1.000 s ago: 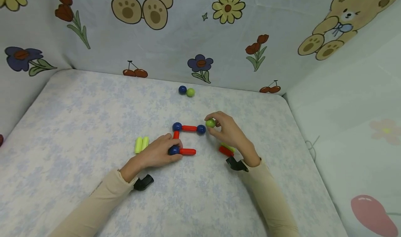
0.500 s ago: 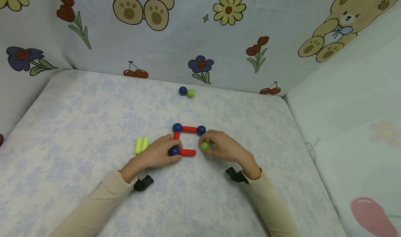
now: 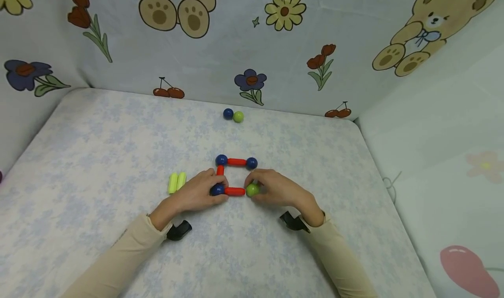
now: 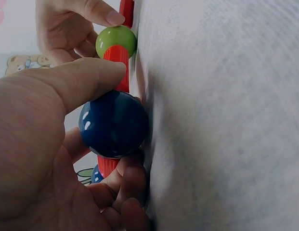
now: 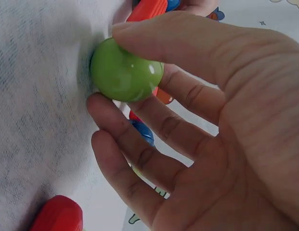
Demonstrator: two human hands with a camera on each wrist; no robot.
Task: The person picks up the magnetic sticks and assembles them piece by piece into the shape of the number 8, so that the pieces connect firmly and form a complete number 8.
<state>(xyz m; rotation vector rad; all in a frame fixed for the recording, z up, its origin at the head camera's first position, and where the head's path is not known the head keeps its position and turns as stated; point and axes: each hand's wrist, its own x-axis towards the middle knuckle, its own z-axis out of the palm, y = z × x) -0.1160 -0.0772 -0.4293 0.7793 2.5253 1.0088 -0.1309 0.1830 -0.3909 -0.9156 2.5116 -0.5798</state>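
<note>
Three blue balls and red rods form an open-sided frame on the table. My left hand (image 3: 200, 190) grips its near-left blue ball (image 4: 114, 124), from which one red rod (image 3: 235, 191) runs right and another red rod (image 3: 220, 170) runs away to the far-left blue ball (image 3: 222, 159). A far red rod (image 3: 237, 162) joins that one to the far-right blue ball (image 3: 251, 163). My right hand (image 3: 280, 188) pinches a green ball (image 5: 125, 70) between thumb and fingers, at the right end of the near rod. Whether they touch is hard to tell.
Two yellow-green rods (image 3: 177, 182) lie left of my left hand. A loose blue ball (image 3: 228, 113) and a green ball (image 3: 238, 117) sit side by side near the back edge. Another red rod (image 5: 58, 214) lies by my right hand, hidden in the head view.
My right hand has carried the green ball from beside the far-right blue ball toward me and left, to the near red rod's end. My left hand has stayed on its blue ball.
</note>
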